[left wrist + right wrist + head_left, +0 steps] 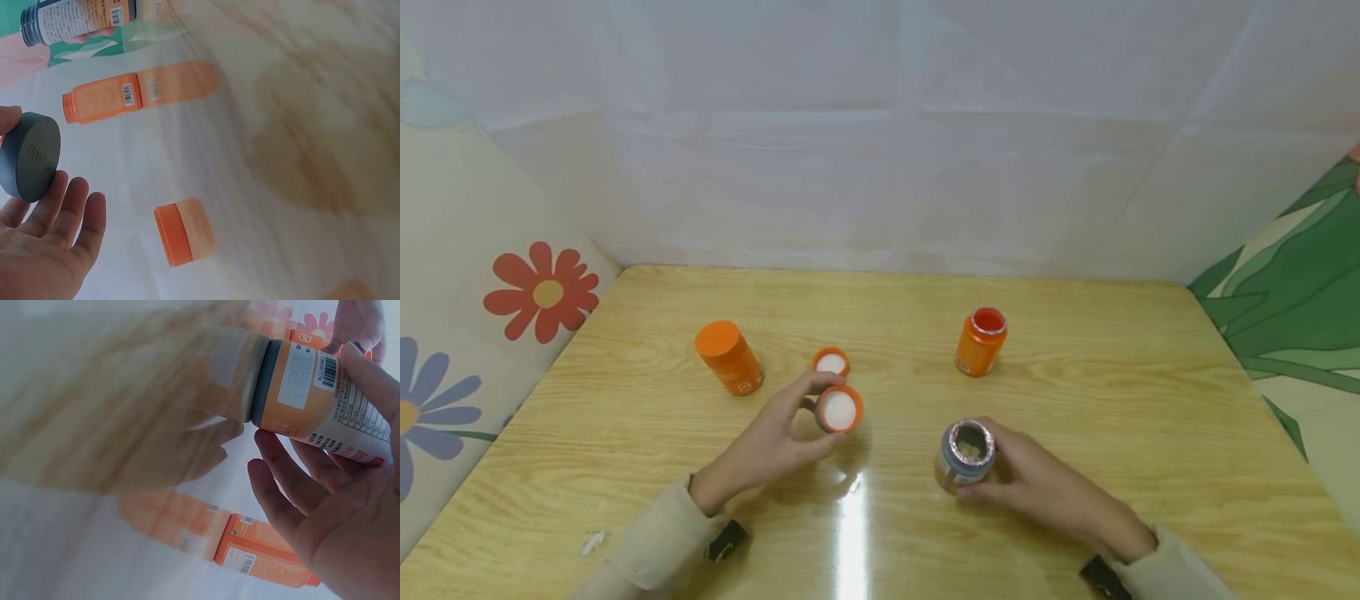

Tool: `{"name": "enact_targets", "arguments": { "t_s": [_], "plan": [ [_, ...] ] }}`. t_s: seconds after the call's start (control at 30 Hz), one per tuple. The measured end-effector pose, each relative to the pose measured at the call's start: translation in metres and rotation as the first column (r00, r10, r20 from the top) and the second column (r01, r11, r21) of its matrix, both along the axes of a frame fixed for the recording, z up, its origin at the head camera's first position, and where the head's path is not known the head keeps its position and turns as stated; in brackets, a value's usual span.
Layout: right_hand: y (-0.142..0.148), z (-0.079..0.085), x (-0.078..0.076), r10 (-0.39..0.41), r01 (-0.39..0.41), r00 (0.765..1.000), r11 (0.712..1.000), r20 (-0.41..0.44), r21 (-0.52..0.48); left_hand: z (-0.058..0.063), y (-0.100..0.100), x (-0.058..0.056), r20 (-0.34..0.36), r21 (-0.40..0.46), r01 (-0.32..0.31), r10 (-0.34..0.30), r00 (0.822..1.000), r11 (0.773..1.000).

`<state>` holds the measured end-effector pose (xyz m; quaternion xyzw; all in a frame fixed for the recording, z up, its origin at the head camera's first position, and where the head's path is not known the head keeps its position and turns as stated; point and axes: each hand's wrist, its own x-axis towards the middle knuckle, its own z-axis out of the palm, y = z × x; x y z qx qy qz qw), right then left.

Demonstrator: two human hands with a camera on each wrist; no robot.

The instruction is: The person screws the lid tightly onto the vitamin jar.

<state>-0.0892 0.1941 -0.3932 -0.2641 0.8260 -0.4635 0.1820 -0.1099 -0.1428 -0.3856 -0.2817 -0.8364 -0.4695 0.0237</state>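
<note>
My left hand (775,437) pinches a dark grey screw lid (39,159) between thumb and fingers, its orange rim and white liner facing up in the head view. The other fingers spread loosely below it in the left wrist view. My right hand (1037,479) grips a dark grey supplement bottle (953,471) with a printed label around it. This bottle is uncapped, with ragged foil round its mouth and contents partly visible inside. Its base sits right at the tabletop in the right wrist view. Just beyond my left fingers lies an orange lid (831,363), liner up.
An uncapped orange bottle (979,350) stands behind the grey one, foil scraps round its rim. At the left stands a capped orange bottle (730,358). The glossy wooden table (1112,358) meets a white cloth backdrop (880,192) and floral side panels.
</note>
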Motion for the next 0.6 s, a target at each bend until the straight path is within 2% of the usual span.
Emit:
{"name": "enact_targets", "arguments": {
  "t_s": [0.37, 0.6],
  "plan": [
    [-0.0021, -0.0014, 0.0038, 0.016, -0.016, 0.999, 1.000, -0.043, 0.009, -0.0012, 0.0022, 0.0015, -0.057, 0.005, 0.045, -0.044, 0.997, 0.999],
    [-0.0045, -0.0026, 0.0061, 0.012, -0.008, 0.996, 0.999, -0.094, 0.052, -0.0013, 0.0038, 0.0029, -0.091, 0.010, 0.066, -0.065, 0.994, 0.998]
  ]
}}
